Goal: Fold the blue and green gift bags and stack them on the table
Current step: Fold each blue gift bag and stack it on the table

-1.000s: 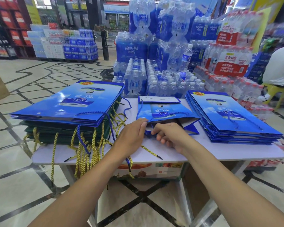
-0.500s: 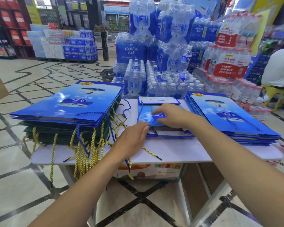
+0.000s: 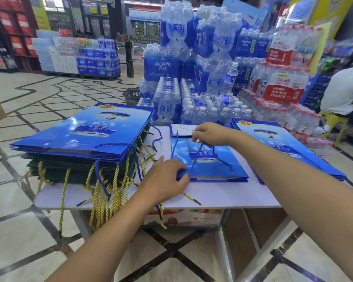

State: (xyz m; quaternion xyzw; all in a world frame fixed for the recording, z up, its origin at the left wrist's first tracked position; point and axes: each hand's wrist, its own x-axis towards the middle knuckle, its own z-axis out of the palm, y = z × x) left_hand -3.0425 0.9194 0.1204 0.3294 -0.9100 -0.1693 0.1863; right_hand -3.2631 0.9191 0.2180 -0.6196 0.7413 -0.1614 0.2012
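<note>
Blue gift bag [image 3: 210,165], head view: now flat on table [image 3: 222,197] between hands. One second ago its side gaped, then right palm pressed it down. Left hand [image 3: 167,179] curls round bag's near-left corner, pinning it. Right hand [image 3: 210,134], beyond left, pinches cord handle [image 3: 196,155], raised off bag face. Fold looks done. Likely next: tuck cord, shift bag onto blue stack [image 3: 283,143] under right forearm, or blue-over-green stack [image 3: 80,137] left of left hand.

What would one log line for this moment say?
left hand: grips blue bag corner | right hand: pinches cord handle | bag flat on table
</note>
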